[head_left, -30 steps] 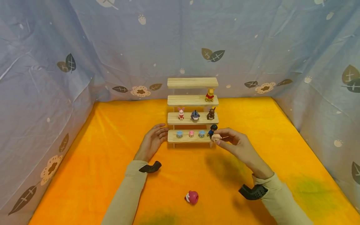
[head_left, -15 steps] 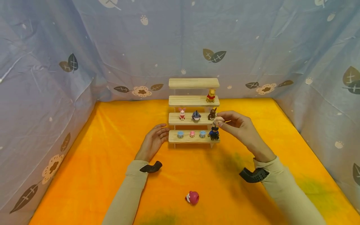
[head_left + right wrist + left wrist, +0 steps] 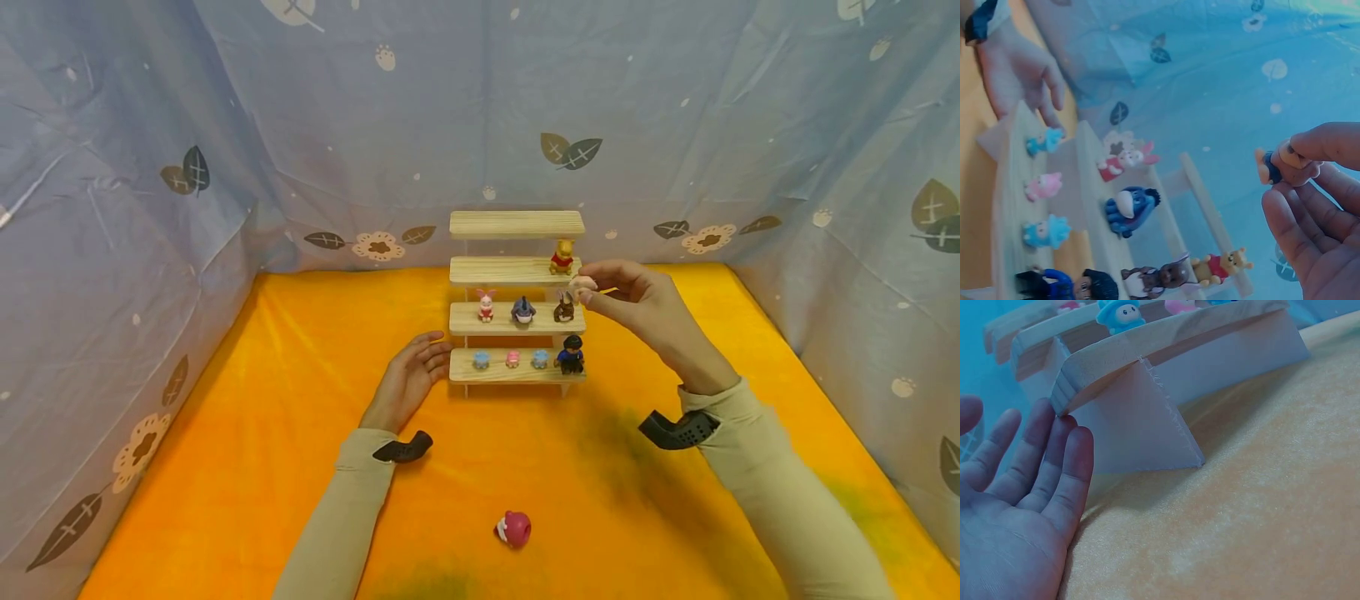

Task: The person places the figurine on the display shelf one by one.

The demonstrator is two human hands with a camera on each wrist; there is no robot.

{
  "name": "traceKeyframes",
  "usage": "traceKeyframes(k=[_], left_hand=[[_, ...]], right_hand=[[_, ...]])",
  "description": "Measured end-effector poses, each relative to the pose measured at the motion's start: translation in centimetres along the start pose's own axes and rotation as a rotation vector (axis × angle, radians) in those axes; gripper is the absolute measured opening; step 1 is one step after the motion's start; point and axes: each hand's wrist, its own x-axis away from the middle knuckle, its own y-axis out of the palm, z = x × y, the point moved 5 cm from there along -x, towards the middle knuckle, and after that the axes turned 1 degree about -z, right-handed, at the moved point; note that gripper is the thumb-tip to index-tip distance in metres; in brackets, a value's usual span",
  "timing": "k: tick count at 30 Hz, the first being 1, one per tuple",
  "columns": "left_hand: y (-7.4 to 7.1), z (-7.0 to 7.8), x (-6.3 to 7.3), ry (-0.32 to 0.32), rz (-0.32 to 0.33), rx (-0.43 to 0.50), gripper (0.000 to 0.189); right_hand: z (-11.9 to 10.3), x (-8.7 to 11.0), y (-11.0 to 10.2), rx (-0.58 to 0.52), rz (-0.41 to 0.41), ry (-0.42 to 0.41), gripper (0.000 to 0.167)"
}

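Observation:
A stepped wooden display stand (image 3: 487, 269) stands ahead with toy figurines on it. At its right side my right hand (image 3: 651, 317) pinches a small figurine (image 3: 1292, 173) with a beige head and dark blue body between thumb and fingers. This figurine is level with the gap between a Winnie the Pooh figurine (image 3: 561, 258) and a brown rabbit-eared figurine (image 3: 564, 308). My left hand (image 3: 408, 375) lies at the stand's left end, palm turned up and fingers extended. In the left wrist view its fingertips (image 3: 1077, 447) are right at the corner of the lowest board.
Piglet (image 3: 486, 307) and Eeyore (image 3: 522, 312) figurines share the second step. The lowest step carries a dark-haired figurine (image 3: 572, 356), two blue ones and a pink one (image 3: 512, 359). A magenta toy (image 3: 514, 529) lies on the orange cloth (image 3: 450, 467) in front.
My right hand has risen with the pinched figurine from beside the lowest step to just below the Pooh figurine's step, uncovering the dark-haired figurine. My left hand has stayed put.

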Motion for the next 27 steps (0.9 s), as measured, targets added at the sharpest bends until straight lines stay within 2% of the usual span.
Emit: traceKeyframes(k=[10, 19, 27], left_hand=[[0.0, 0.0, 0.0, 0.003, -0.003, 0.006, 0.035], [-0.1, 0.0, -0.1, 0.004, 0.005, -0.001, 0.037], [-0.2, -0.1, -0.1, -0.003, 0.015, 0.005, 0.036]], right_hand=[[-0.8, -2.3, -0.1, 0.034, 0.031, 0.008, 0.039], [-1.3, -4.1, -0.6, 0.076, 0.051, -0.022, 0.034], [-2.0, -5.5, -0.5, 0.123, 0.07, -0.018, 0.041]])
